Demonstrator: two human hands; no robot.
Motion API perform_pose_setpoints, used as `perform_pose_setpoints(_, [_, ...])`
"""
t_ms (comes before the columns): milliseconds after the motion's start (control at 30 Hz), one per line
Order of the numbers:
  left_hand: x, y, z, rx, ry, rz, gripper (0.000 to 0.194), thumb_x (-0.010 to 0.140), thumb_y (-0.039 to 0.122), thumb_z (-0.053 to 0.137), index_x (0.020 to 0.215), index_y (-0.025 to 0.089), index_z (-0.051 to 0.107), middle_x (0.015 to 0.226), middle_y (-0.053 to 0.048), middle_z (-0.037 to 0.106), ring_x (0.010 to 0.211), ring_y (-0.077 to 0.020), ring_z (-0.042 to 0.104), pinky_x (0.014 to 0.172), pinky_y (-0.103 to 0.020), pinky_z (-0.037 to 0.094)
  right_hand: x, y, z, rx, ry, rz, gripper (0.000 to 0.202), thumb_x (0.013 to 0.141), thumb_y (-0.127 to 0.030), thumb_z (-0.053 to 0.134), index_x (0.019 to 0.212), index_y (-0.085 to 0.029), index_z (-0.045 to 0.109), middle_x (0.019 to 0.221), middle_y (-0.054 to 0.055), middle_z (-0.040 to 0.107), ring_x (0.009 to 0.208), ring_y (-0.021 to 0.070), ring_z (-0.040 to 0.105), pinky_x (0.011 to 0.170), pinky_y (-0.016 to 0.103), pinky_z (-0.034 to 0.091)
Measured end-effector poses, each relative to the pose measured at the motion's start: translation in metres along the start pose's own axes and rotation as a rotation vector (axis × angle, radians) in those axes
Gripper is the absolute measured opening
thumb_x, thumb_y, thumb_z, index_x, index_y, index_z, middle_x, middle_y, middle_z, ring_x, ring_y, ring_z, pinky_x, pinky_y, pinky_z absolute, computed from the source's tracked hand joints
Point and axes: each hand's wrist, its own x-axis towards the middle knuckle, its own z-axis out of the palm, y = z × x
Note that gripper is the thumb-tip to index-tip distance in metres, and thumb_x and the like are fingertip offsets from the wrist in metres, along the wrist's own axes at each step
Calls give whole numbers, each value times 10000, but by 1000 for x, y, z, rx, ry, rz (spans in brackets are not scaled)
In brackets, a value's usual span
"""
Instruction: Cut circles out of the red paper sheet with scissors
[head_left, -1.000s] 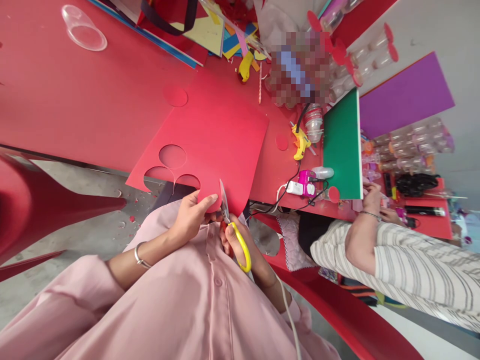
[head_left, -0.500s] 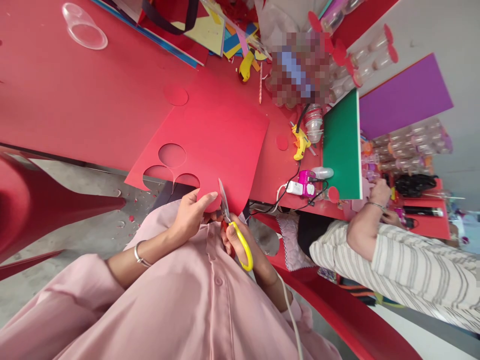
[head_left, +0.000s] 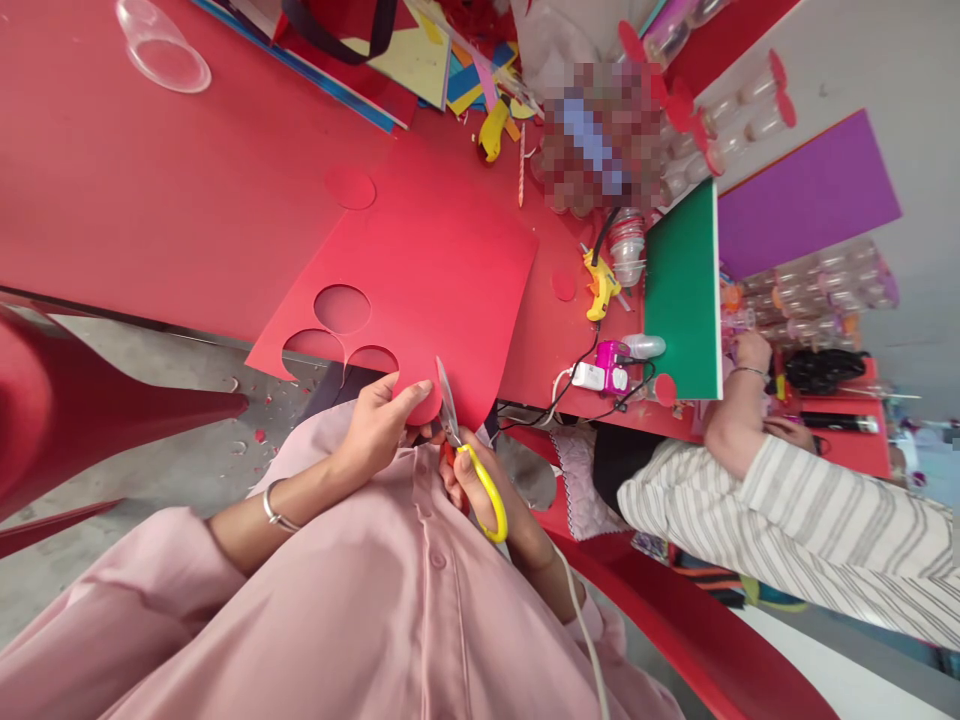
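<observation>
A large sheet of red card (head_left: 442,240) lies over the table edge, with several round holes at its near left side. My left hand (head_left: 382,425) pinches the sheet's near edge beside a rounded part, thumb on top. In my right hand (head_left: 476,480) are scissors (head_left: 491,500) with yellow and orange-red handles. Their blades are at the sheet's near edge, right of my left thumb; the lower blade is hidden. One cut red circle (head_left: 350,187) rests at the sheet's far left corner, and a smaller red disc (head_left: 564,285) lies to its right.
On the red table are a clear plastic cup (head_left: 169,55), a yellow glue gun (head_left: 602,285), a pink plug adapter (head_left: 613,365) with cables, and stacked cups (head_left: 628,245). A green board (head_left: 684,300) stands at right. Beyond it works another person in a striped sleeve (head_left: 832,500).
My hands, the scissors and the red sheet hold almost the same place. The other person's hand at right has shifted slightly away from me.
</observation>
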Motion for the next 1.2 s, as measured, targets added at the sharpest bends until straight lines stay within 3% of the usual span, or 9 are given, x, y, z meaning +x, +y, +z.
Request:
perform_pose_setpoints(467, [0,-1,-2,2,-4,-1,403,755,484,951,816,203,669,645,-5,687,452,-135,592,408,-232,448,-1,1,-2,-44,-12,-29,675,1091,-886,433,1228,-249,611,776,-38,556,554,133,487,505,251,415])
perform_pose_setpoints(800, [0,2,-6,40,-16,12,420,773,505,942,808,201,654,656,-7,682,468,-139,603,415,-233,444,1,-6,-4,-89,-32,-11,744,1046,-953,410,1219,-256,602,756,-42,543,533,136,481,501,245,408])
perform_pose_setpoints(1200, [3,0,-11,31,-27,17,423,777,507,945,820,189,669,644,-3,681,464,-141,608,415,-238,440,-1,-9,-4,-67,-23,-5,703,1072,-905,454,1239,-243,624,755,-33,560,524,121,473,477,219,404])
